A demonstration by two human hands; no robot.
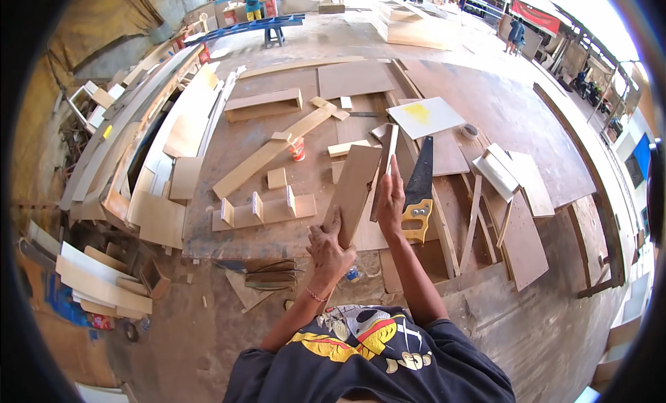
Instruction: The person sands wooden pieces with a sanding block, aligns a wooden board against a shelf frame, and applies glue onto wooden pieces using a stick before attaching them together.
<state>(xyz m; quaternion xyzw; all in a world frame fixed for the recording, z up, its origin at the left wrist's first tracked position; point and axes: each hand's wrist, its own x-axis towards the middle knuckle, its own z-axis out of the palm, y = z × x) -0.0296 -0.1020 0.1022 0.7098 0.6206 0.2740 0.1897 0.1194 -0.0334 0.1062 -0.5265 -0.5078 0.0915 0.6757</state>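
**Two Hands, Two Pieces of Wood**

The person holds a brown board [356,184] up above the near part of a big brown table [236,146]. The left hand [331,247] is closed on the low end of the board, with its fingers spread over the flat side. Spread fingers probably help stop the board from tipping. The board leans, with its top end pointing away from the person.

The right hand [393,198] is wrapped around a narrow piece with a pale edge [390,149]. It stands up on its edge, close beside the board. I cannot tell if the two pieces touch.

A saw [420,188] lies just right of the right hand. Its yellow handle points toward the person, so it looks easy to grab.

To the left, a flat piece with three little uprights [263,214] lies near the table's front edge. Maybe it sits there to be close by. Behind it, a red cup [297,150] stands beside a long pale plank [253,165], and an open wooden box [263,106] is farther back.
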